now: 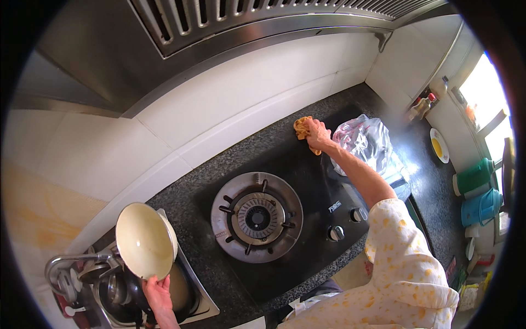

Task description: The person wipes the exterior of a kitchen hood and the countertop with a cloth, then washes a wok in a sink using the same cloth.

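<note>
My left hand (158, 293) grips the near rim of a cream-coloured pot (144, 242), which is tilted so that its inside faces me. The pot is beside the sink's upper edge, and a second pale rim shows behind it. My right hand (318, 133) presses a crumpled orange-brown cloth (302, 126) onto the back of a black gas cooktop (312, 185). Just right of that hand is a bundle in clear plastic (363, 142), partly behind my forearm. The round burner (258, 220) lies between my two hands.
The sink (205, 302) at lower left holds dark cookware under a curved metal faucet (78, 258). Overhead juts a steel range hood (246, 37). Two control knobs (337, 233) sit at the cooktop's front. On the right counter are a plate (439, 146), bottles and green and blue containers (476, 207).
</note>
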A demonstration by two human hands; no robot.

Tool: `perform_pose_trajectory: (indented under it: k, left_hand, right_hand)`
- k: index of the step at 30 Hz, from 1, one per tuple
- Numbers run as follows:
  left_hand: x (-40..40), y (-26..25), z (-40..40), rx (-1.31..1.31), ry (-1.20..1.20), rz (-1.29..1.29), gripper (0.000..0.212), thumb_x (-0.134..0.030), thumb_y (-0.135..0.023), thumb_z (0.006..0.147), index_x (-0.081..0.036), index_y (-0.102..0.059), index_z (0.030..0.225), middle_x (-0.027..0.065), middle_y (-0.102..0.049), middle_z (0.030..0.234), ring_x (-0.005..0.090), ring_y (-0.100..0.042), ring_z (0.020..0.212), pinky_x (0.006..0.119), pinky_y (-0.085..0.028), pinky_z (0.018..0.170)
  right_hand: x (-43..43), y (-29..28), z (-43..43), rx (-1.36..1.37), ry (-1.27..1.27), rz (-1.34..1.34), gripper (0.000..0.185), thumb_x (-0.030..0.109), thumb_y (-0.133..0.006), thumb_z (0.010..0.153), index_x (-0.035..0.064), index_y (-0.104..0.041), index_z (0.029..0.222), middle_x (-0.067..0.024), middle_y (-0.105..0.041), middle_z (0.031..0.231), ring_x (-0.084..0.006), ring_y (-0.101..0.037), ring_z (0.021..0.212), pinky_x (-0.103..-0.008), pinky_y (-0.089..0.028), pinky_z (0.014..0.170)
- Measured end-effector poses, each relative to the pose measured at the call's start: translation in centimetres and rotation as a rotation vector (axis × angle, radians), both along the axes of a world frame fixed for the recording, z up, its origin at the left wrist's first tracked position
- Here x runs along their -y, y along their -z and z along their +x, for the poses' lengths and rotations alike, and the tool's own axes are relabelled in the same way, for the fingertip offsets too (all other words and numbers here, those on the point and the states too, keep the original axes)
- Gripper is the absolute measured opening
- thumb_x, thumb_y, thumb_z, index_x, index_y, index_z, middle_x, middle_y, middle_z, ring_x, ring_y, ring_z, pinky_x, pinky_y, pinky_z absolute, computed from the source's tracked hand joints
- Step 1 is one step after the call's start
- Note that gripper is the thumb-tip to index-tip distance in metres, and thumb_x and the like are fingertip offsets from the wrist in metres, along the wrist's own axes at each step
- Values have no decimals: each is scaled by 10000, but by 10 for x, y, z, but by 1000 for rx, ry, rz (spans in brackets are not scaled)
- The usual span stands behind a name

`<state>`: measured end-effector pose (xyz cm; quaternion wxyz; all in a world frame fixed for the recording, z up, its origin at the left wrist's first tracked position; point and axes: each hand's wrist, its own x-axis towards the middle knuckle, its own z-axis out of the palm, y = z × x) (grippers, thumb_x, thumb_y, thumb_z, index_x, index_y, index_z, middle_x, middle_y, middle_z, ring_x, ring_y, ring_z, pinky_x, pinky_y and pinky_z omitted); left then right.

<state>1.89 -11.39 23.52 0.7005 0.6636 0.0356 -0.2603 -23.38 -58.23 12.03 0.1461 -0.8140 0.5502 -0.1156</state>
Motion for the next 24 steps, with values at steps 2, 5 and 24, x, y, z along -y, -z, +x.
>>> perform_pose_trajectory:
  k: [2, 5, 24]
  left_hand:
    - [4, 1, -2, 6, -12, -9, 357, -44, -468, 732, 25, -441, 1082, 132, -548, 981, 250, -577, 831, 242, -496, 708]
    - [0, 3, 0, 11, 5, 8, 340, -46, -468, 732, 37, -454, 1062, 134, -553, 971, 249, -580, 822, 237, -496, 696]
    - [-15, -11, -10, 24, -33, -15, 343, -59, -487, 737, 18, -443, 1069, 119, -552, 960, 227, -581, 791, 248, -509, 664]
  right_hand:
    - [-4, -2, 2, -5, -15, -11, 461, 62, -564, 633, 153, -453, 1071, -98, -458, 1101, -296, -408, 1056, -472, -364, 794]
    - [-10, -1, 19, 45, -88, 19, 430, 54, -567, 642, 131, -469, 1054, -96, -479, 1063, -272, -437, 1005, -431, -378, 784]
    - [20, -91, 10, 639, -517, 573, 360, 52, -568, 680, 54, -484, 1030, -93, -543, 895, -168, -530, 822, -265, -447, 704]
